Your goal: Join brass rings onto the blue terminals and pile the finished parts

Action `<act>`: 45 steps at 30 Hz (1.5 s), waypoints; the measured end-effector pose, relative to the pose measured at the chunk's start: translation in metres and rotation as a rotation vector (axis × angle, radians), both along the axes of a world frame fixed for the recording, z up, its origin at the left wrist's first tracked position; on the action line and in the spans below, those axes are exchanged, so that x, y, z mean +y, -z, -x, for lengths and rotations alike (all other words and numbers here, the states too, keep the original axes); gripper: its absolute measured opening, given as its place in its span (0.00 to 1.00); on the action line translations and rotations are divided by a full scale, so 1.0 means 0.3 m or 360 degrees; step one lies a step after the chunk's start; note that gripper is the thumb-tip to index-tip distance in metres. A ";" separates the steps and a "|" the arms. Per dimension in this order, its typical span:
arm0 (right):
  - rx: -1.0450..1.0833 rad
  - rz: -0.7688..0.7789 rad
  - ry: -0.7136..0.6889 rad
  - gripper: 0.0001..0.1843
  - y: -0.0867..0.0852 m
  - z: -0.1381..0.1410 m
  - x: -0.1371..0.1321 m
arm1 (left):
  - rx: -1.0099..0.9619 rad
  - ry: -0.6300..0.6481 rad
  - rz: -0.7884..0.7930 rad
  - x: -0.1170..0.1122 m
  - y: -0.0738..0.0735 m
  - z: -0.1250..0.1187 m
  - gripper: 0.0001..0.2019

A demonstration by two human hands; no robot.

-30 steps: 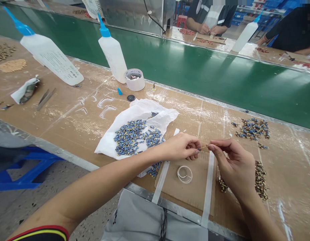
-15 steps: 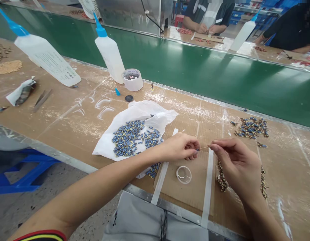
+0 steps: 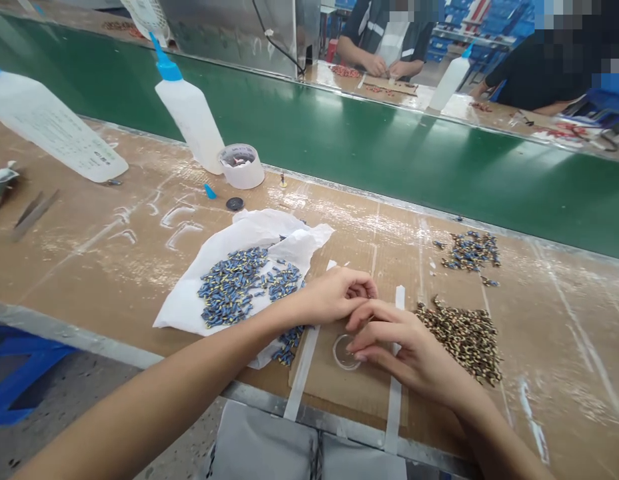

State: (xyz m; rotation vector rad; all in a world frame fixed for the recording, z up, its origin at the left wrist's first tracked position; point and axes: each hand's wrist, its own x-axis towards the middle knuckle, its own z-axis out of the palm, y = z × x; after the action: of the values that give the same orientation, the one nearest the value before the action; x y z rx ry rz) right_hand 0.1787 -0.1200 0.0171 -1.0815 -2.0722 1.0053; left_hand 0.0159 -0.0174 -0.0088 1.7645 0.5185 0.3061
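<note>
- The right hand (image 3: 397, 333) has moved in and down: a moment ago it lay at 3 o'clock of the left hand (image 3: 339, 295), and now it sits at about 4 o'clock, its fingertips above the right side of the cup (image 3: 338, 363).
- The stick that bridged both hands earlier cannot be made out now; fingers may hide it.
- With the right hand shifted, the brown pieces (image 3: 462, 343) show almost whole, at 3 o'clock from the cup.
- For the work in hand, this looks like a change from joint handling between the fingertips to a step at the cup; its purpose cannot be judged from here.
- The right grip is a loose pinch, thumb and fingers bent towards one another with little room between them. Whether anything is held, or the rim touched, is impossible to tell.
- The left grip is curled, thumb close to the forefinger, at 12 o'clock from the cup. The right hand screens its tips, so its hold cannot be told.
- The blue pieces (image 3: 232, 287) lie mostly on the paper (image 3: 182, 303), at 10 o'clock from the cup; the left forearm crosses over part of them.
- At 2 o'clock, farther back on the tabletop (image 3: 537, 347), is a smaller heap of mixed pieces (image 3: 472, 251).
</note>
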 end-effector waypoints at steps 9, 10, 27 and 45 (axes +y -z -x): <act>-0.0462 0.0004 0.0930 0.08 -0.026 -0.251 0.027 | 0.0057 -0.0098 0.0326 0.010 -0.013 -0.006 0.05; -0.0594 -0.0006 0.1032 0.08 -0.018 -0.299 0.027 | 0.0063 -0.0107 0.0332 0.010 -0.012 -0.007 0.05; -0.0881 -0.0021 0.1175 0.07 0.038 -0.304 0.038 | 0.0008 -0.0349 0.0069 0.009 -0.014 -0.001 0.06; 0.0636 0.0241 0.1167 0.10 0.112 -0.040 0.061 | -0.0017 -0.0469 -0.0210 -0.010 -0.009 -0.008 0.07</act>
State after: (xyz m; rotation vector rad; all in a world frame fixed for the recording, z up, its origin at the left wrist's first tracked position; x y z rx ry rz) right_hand 0.1907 -0.1016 -0.0166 -1.4255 -1.1495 0.8988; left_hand 0.0182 -0.0203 -0.0060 1.8119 0.7677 0.5663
